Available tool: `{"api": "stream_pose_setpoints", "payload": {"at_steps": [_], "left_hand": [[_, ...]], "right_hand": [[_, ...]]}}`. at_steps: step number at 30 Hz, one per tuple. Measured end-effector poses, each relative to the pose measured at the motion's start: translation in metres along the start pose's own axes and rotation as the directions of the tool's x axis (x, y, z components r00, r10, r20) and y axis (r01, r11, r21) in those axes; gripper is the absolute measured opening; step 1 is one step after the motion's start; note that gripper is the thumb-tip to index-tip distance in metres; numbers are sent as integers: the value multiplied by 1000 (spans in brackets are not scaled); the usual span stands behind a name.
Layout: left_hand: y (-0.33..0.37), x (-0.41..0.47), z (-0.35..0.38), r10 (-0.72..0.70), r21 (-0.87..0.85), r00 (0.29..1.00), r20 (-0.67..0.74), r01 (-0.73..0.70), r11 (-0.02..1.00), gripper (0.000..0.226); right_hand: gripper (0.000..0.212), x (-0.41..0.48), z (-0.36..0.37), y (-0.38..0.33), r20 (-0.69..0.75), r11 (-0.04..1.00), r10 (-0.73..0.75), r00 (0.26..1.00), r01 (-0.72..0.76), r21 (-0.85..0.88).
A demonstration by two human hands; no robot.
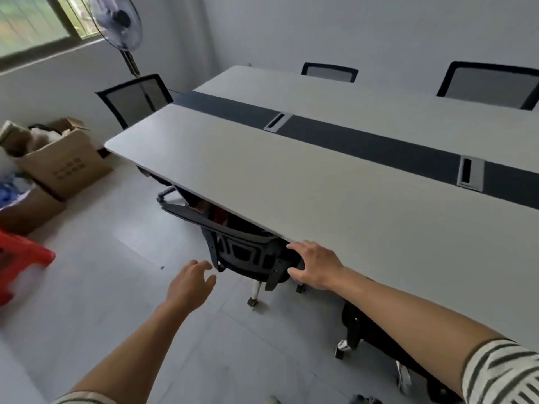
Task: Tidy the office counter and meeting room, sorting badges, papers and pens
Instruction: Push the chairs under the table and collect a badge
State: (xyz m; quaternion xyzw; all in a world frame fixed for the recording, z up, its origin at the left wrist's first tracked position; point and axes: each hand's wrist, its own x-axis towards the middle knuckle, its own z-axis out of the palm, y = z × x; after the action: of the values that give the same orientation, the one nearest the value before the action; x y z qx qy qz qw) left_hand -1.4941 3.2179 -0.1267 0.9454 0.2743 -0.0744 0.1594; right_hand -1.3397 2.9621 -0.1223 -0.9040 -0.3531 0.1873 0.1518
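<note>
Reaching down beside the long grey bench (320, 199), we find the black mesh-backed swivel chair (248, 255) tucked under its near edge. Our right hand (316, 265) clasps the backrest's top corner between thumb and fingers. Our left hand (189, 282) hovers just beside the chair, fingers spread, holding nothing. We judge the chair fairly heavy but easy to roll on its casters (252, 302). Its mesh looks yielding, so the stiff top rail is where to grip.
</note>
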Motion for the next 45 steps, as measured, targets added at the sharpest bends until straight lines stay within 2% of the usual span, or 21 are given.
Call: {"api": "stream_pose_setpoints", "payload": {"at_steps": [7, 11, 15, 19, 25, 28, 32, 36, 40, 45], "left_hand": [[-56, 49, -28, -20, -46, 1000, -16, 19, 999, 39], [-70, 86, -32, 45, -9, 999, -22, -45, 999, 45], [-83, 135, -40, 123, 72, 992, -2, -122, 990, 52], [-102, 183, -43, 172, 200, 976, 132, -196, 960, 59], [-135, 200, -43, 145, 287, 939, 311, -238, 928, 57], [-170, 196, -41, 114, 242, 924, 364, -212, 947, 58], [-207, 190, -45, 119, 129, 931, 346, -173, 976, 58], [-237, 175, -58, 220, 74, 950, 222, -242, 968, 53], [-265, 159, -63, 292, 109, 938, 188, -316, 943, 36], [-308, 136, -60, 251, 209, 931, 267, -310, 928, 35]], "right_hand": [[64, 84, 6, -63, 1, 994, -43, 999, 43, -102], [72, 139, 23, -76, 159, 989, 38, 986, -15, -147], [80, 185, 49, -84, 347, 985, 121, 930, -70, -157], [69, 212, 76, -93, 359, 977, 160, 920, -95, -190], [68, 209, 82, -104, 338, 973, 206, 918, -156, -170], [70, 202, 92, -118, 301, 968, 241, 923, -206, -145], [73, 179, 114, -143, 264, 957, 290, 920, -274, -96], [75, 149, 141, -184, 220, 931, 356, 908, -364, -5], [78, 125, 163, -233, 224, 924, 365, 904, -380, 28], [79, 100, 197, -297, 291, 946, 314, 904, -323, -17]]}}
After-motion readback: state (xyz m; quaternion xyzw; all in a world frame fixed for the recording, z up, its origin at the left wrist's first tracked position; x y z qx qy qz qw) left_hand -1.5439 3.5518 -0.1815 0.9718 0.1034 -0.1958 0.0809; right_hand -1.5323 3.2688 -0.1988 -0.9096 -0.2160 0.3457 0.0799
